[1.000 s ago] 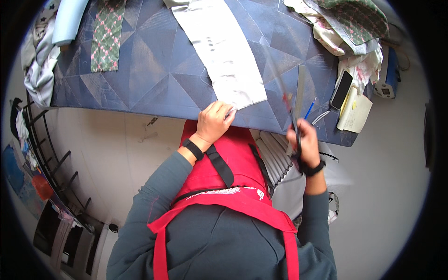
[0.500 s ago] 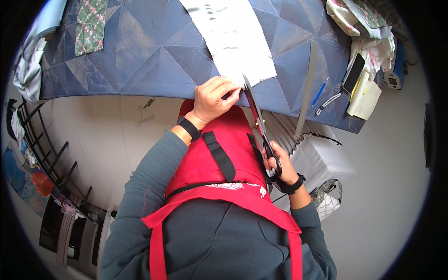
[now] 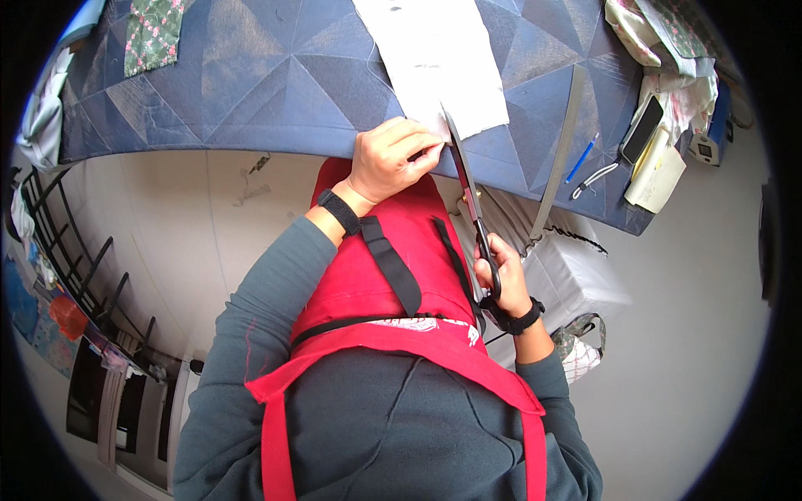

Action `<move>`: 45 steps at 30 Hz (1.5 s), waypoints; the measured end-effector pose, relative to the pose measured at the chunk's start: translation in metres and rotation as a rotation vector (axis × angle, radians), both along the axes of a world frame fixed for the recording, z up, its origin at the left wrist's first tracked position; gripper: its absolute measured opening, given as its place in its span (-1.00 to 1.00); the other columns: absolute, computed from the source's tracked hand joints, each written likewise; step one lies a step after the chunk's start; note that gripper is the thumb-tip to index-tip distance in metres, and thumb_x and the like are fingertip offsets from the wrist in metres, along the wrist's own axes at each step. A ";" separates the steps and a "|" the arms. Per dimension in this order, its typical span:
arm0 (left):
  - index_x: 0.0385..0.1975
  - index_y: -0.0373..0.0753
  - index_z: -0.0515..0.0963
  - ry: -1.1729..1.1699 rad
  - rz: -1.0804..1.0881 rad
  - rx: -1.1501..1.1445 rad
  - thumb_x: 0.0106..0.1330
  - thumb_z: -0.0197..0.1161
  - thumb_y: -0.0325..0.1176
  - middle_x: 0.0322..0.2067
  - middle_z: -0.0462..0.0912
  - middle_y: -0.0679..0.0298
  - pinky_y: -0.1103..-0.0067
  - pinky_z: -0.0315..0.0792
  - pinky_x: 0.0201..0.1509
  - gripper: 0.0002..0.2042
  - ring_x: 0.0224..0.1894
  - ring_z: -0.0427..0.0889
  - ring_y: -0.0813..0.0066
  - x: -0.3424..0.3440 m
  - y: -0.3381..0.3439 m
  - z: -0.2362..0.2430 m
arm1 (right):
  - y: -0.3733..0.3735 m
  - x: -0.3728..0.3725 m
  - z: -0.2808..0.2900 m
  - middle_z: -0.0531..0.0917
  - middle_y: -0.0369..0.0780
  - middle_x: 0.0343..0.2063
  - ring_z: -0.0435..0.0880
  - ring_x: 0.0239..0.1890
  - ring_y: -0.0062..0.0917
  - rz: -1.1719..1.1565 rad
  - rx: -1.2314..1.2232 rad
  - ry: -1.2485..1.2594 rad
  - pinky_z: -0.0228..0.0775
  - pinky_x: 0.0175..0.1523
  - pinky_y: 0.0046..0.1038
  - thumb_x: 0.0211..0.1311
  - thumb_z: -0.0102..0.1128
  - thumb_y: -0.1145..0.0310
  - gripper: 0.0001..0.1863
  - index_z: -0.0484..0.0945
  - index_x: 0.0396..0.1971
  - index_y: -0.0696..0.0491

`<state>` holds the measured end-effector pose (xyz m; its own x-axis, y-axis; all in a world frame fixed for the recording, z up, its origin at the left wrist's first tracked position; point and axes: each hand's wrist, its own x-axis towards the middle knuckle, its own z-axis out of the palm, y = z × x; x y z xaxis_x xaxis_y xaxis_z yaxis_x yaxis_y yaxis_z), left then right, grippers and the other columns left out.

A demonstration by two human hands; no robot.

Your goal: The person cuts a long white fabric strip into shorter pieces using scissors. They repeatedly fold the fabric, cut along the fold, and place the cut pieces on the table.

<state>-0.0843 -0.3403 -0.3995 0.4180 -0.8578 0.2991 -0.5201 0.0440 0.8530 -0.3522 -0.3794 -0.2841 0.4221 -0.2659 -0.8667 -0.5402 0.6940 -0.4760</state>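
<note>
A long piece of white fabric [image 3: 447, 71] lies on the blue patterned table cover [image 3: 326, 88], its near end at the table's edge. My left hand [image 3: 393, 157] pinches the near left corner of that fabric between thumb and fingers. Large black-handled scissors [image 3: 470, 188] are in my right hand [image 3: 505, 271], which is closed around the handles below the table edge. Their long blades point away from me, and the tips lie at the fabric just right of my left fingertips. Whether the blades are closed together is hard to make out.
Right of the fabric lie a long metal ruler [image 3: 560, 150] overhanging the edge, a blue pen [image 3: 582, 159], a phone [image 3: 642, 129] and a yellowish paper pad [image 3: 656, 177]. Folded cloths [image 3: 677, 92] are piled at the far right. A green floral strip [image 3: 154, 35] lies at the left.
The view has shifted slightly. The scissors and both hands keep nearly the same place at the fabric's near end, with my left hand still pinching the corner.
</note>
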 end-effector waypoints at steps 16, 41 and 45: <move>-0.45 -0.14 0.72 -0.025 -0.016 0.030 0.02 0.51 -0.50 -0.47 0.70 0.36 0.56 0.54 -0.46 -0.87 -0.47 0.67 0.46 0.002 0.002 -0.002 | -0.017 0.028 -0.017 0.45 -0.46 -0.56 0.34 -0.58 -0.80 0.047 -0.063 0.010 0.14 -0.47 -0.68 0.20 0.53 0.07 -0.57 0.44 -0.33 0.01; -0.45 -0.14 0.72 0.026 -0.059 0.028 0.03 0.50 -0.45 -0.48 0.69 0.38 0.53 0.52 -0.48 -0.89 -0.49 0.66 0.45 0.005 0.005 -0.003 | -0.036 0.067 -0.026 0.42 -0.49 -0.67 0.30 -0.70 -0.83 0.030 -0.062 -0.004 0.03 -0.61 -0.69 0.31 0.44 0.11 -0.65 0.45 -0.35 -0.01; -0.45 -0.14 0.72 0.019 -0.068 0.037 0.03 0.48 -0.45 -0.48 0.69 0.38 0.53 0.52 -0.48 -0.90 -0.48 0.66 0.44 0.006 0.006 -0.003 | -0.045 0.084 -0.033 0.39 -0.50 -0.67 0.28 -0.69 -0.84 0.020 -0.077 -0.072 0.04 -0.60 -0.69 0.32 0.43 0.08 -0.63 0.44 -0.31 0.00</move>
<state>-0.0787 -0.3347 -0.4022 0.3634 -0.8948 0.2592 -0.5010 0.0469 0.8642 -0.2681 -0.4246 -0.3172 0.4884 -0.3214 -0.8113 -0.5163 0.6431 -0.5656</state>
